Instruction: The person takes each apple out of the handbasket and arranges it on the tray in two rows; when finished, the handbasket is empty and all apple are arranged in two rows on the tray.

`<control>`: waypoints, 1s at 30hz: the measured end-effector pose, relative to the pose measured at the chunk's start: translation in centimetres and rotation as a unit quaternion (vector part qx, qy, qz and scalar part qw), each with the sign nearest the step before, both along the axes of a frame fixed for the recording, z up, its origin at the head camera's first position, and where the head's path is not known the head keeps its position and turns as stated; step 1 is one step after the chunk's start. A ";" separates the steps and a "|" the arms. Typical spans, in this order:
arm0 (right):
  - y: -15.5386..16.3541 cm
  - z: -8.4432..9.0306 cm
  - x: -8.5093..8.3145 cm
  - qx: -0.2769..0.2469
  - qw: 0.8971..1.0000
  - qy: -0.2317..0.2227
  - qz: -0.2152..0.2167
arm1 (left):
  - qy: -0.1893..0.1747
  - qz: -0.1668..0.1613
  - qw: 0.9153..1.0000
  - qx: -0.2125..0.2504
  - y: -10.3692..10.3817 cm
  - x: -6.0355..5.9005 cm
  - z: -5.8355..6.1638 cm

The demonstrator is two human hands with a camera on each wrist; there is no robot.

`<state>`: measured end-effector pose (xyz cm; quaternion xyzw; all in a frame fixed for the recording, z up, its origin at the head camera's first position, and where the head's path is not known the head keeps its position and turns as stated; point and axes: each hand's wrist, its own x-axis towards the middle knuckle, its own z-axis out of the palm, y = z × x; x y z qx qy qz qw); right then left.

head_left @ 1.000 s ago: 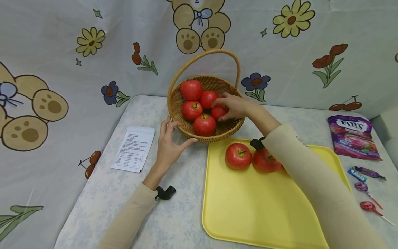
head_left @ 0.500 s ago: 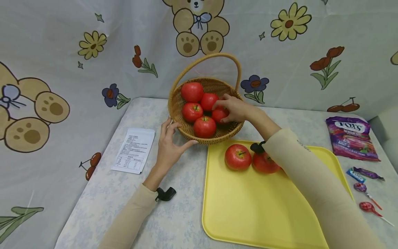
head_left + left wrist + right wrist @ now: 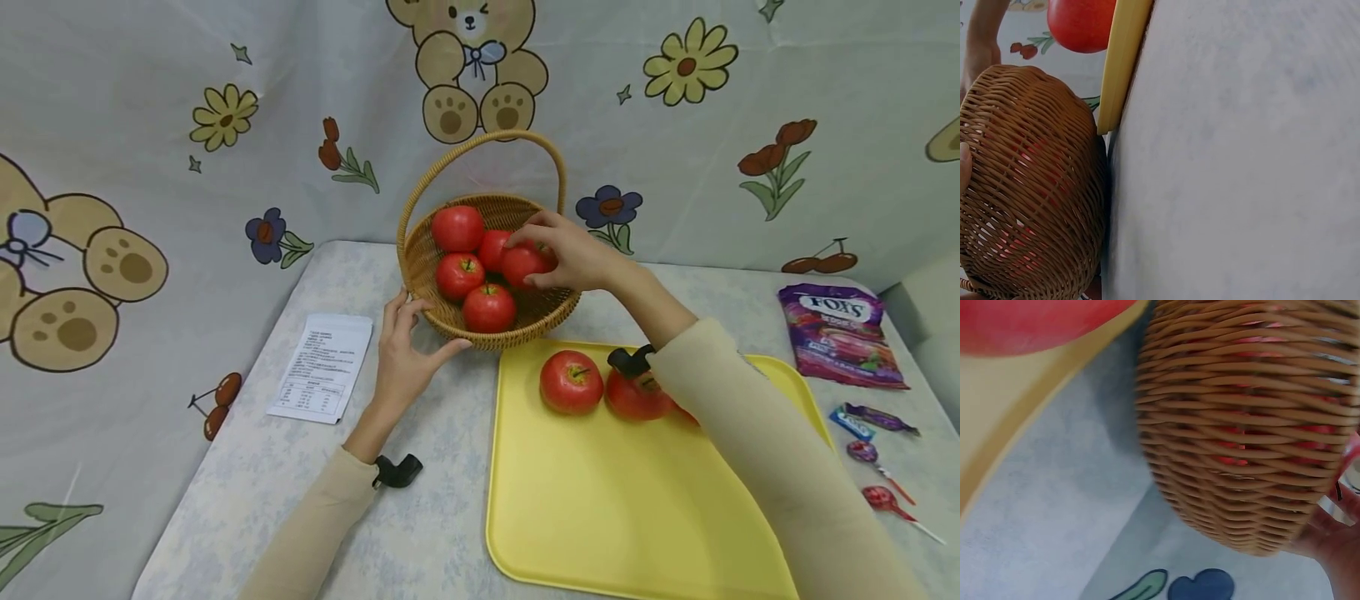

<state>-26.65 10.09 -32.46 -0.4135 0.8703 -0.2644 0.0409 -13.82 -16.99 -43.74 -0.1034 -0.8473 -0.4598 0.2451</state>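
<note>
A wicker basket (image 3: 525, 333) with a tall arched handle stands at the back of the table, several red apples (image 3: 489, 308) inside it. My right hand (image 3: 573, 254) reaches over its right side and grips one red apple (image 3: 522, 265), fingers on top and thumb below. That apple overlaps the apple behind it. My left hand (image 3: 408, 354) holds the basket's front left side, fingertips at the rim and thumb spread along the lower wall. In the left wrist view the thumb (image 3: 964, 165) lies against the weave. Red shows through the weave in both wrist views.
In front of the basket lies a yellow tray (image 3: 510, 533) with red apples (image 3: 572, 382) at its back edge, partly behind my right sleeve. A white printed packet (image 3: 321, 367) is at left. A purple candy bag (image 3: 842, 335), wrapped sweets (image 3: 879, 418) and lollipops (image 3: 879, 498) lie at right.
My right hand has raised the gripped apple slightly, up from among the others in the basket. My left hand stays on the basket's side. The head view has shifted a little.
</note>
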 end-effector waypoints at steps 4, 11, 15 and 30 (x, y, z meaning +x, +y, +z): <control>0.4 1.2 1.0 -0.023 1.000 0.013 0.007 | -0.003 0.001 1.000 0.000 -0.1 0.0 0.0; 2.1 2.2 2.8 -0.043 0.997 0.055 0.019 | -0.010 0.006 1.000 -0.003 0.0 0.1 0.1; 4.0 2.9 4.1 -0.050 0.996 0.077 0.014 | -0.011 0.003 1.000 -0.001 0.1 0.1 0.1; 14.3 2.1 10.8 0.015 0.994 0.070 -0.084 | -0.016 0.010 1.000 -0.009 0.1 0.3 0.3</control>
